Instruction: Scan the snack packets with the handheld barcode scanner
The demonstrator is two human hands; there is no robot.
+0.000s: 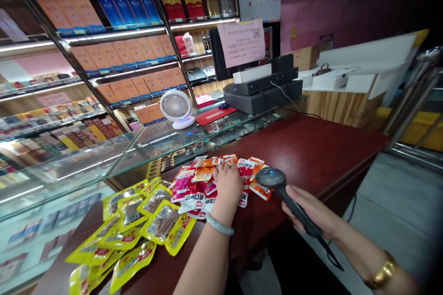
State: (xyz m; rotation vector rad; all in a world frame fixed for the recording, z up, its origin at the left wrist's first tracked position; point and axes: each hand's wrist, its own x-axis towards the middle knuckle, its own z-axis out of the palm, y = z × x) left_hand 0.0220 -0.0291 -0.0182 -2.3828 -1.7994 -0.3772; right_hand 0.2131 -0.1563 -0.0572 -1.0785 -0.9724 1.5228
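Note:
My right hand [308, 209] is wrapped round the handle of a black barcode scanner [272, 177]. The scanner's head, with a small blue light on top, points left over the counter. My left hand [229, 179], with a pale bangle at the wrist, lies palm down on a pile of small red, pink and orange snack packets [183, 184]. Its thumb stands apart from the fingers, and the fingertips are partly lost among the packets. Left of that arm, several yellow snack packets [162, 221] with clear windows lie in an overlapping heap.
The dark red counter top [311, 147] runs back to the right. Behind it are a glass display case [138, 156], a small white fan [176, 106], a red mat [214, 116] and a black cash register unit [263, 94] with cables. Shelves of boxes [121, 57] line the back.

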